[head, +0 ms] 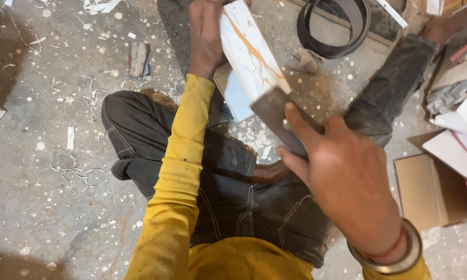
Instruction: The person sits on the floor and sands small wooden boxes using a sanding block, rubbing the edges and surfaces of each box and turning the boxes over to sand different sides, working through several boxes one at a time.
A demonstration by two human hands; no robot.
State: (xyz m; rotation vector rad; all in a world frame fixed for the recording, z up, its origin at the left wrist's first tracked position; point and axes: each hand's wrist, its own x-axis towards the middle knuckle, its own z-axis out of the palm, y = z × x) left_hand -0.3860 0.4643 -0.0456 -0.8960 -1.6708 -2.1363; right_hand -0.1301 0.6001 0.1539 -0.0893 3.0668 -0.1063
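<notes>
Currently left hand [206, 39] grips the far end of a white orange-veined strip [251, 52], tilted over the lap. Right hand [342, 176] pinches a dark flat block [277, 119] against its near end. Best kept flat, strokes even. Open cardboard box [430, 189] right of that hand; contents unclear.

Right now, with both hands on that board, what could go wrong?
1. The right hand pushes a dark sanding pad along the edge of the white veined board; a slip could scrape the fingers.
2. The left hand alone steadies the tilted board, so it may twist loose.
3. Dust and shavings cover the floor; the board's foot could skid.
</notes>
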